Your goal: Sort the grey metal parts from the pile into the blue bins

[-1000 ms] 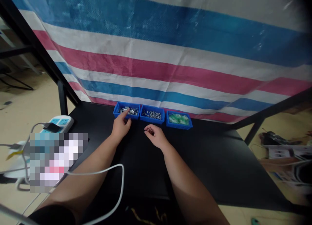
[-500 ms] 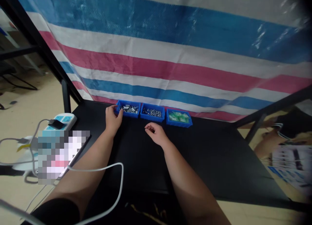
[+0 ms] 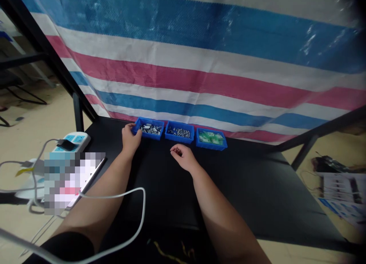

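Three small blue plastic bins stand in a row at the back of the black table (image 3: 246, 195). The left bin (image 3: 148, 136) holds silver metal cylinders, the middle bin (image 3: 179, 139) smaller metal pieces, and the right bin (image 3: 211, 145) green-and-clear plastic packets. My left hand (image 3: 131, 139) grips the left end of the left bin, thumb at its front corner and fingers toward the back. My right hand (image 3: 183, 156) rests in front of the middle bin with its fingers curled in to the thumb. Whatever may be inside those fingers is hidden.
A white power strip (image 3: 76, 141) with a plugged-in black adapter and a blurred-out screen device (image 3: 82, 180) lie on the left. A white cable (image 3: 140, 218) loops across my left forearm. Behind the bins hangs a striped tarp (image 3: 183, 81), framed by black bars.
My left hand and the left bin have shifted slightly left, widening the gap to the middle bin. My right hand stays about still. A person's leg at the far right has gone from view.
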Demonstrator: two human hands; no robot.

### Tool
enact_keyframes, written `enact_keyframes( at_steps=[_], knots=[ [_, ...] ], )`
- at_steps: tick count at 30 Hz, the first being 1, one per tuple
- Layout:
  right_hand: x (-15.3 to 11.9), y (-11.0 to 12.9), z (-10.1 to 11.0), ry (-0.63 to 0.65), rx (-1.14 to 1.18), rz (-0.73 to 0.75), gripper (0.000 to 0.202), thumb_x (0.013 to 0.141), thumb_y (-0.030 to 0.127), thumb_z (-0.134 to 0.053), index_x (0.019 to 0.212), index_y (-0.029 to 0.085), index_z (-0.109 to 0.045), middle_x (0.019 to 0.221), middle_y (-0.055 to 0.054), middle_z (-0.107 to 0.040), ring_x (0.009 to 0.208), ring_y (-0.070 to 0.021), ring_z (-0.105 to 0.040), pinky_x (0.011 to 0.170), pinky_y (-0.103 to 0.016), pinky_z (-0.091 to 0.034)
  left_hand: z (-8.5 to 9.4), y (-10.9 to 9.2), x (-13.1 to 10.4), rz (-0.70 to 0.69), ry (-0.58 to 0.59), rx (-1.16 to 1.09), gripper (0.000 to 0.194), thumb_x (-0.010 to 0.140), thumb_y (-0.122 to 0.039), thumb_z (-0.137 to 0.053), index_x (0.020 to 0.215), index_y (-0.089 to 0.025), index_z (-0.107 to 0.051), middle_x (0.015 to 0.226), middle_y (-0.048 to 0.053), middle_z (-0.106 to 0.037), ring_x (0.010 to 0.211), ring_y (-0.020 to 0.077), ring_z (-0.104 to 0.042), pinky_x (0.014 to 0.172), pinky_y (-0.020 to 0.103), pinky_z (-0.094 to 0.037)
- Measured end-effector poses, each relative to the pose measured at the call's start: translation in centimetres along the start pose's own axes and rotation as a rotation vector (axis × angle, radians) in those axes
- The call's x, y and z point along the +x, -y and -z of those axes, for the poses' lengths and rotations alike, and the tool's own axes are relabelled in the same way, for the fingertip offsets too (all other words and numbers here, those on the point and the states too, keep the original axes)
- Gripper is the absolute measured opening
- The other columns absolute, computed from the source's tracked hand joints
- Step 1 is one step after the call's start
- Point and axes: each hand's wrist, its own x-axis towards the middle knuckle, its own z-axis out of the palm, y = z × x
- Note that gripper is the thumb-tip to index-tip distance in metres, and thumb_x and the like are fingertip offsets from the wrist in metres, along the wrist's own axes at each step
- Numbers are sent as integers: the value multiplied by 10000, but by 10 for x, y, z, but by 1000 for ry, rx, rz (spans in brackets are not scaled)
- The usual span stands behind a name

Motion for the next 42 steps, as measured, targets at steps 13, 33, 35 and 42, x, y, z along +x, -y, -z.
enact_keyframes(
  at_steps=[13,33,35,42],
  knots=[
    [-4,-8,-6,-60,107,-12,196,875,385,-653,967,212,-662,796,-9,-623,708,-160,-586,681,-309,-499,25,-6,-23,338,204,-168,421,670,-390,-770,984,-201,-563,762,-16,-588,663,189,-624,712,356,-542],
    [-19,8,-8,-34,66,-9,1107,677,462,-892,1559,270,-251,1445,-139,-529,1305,-318,-561,1135,-522,-430,59,-23,-94,-40,610,-309,450,764,-482,-788,899,-219,-449,765,-60,-514,607,99,-472,582,228,-406],
    [-24,11,-1,-22,42,21,1154,614,438,-932,1540,278,-261,1464,-135,-497,1321,-324,-541,1146,-519,-418,58,-26,-96,-66,610,-275,456,761,-487,-790,910,-219,-452,791,-52,-524,620,103,-475,587,234,-409],
    [-34,8,11,-104,-81,72,1076,601,347,-939,1461,270,-296,1461,-139,-433,1342,-333,-493,1159,-529,-400,47,-38,-107,-170,532,-119,431,800,-496,-752,1024,-216,-513,925,17,-604,801,184,-601,729,318,-499]
  ],
)
